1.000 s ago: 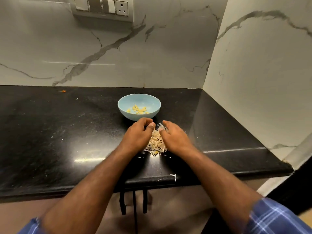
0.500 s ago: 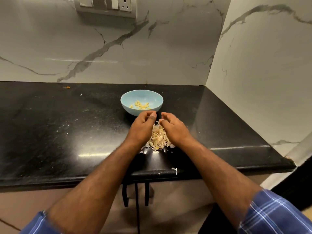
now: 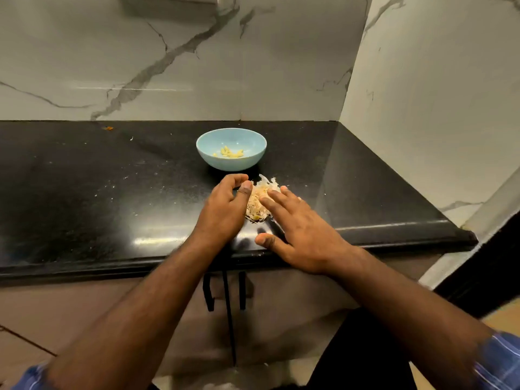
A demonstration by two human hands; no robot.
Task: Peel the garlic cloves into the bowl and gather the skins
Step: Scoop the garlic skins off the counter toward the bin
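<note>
Skin pile (image 3: pixel 257 203), just front of bowl (image 3: pixel 231 149) w/ cloves (image 3: pixel 228 153). Left hand (image 3: pixel 225 208) curled beside pile, grasping nothing visible; right hand (image 3: pixel 298 225) flat, fingers released on it. Risk: fast sweep scatters light skins off counter (image 3: pixel 84 192) edge.

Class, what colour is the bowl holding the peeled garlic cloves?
Light blue. The bowl shows best in the head view, the only one, behind both hands.
</note>
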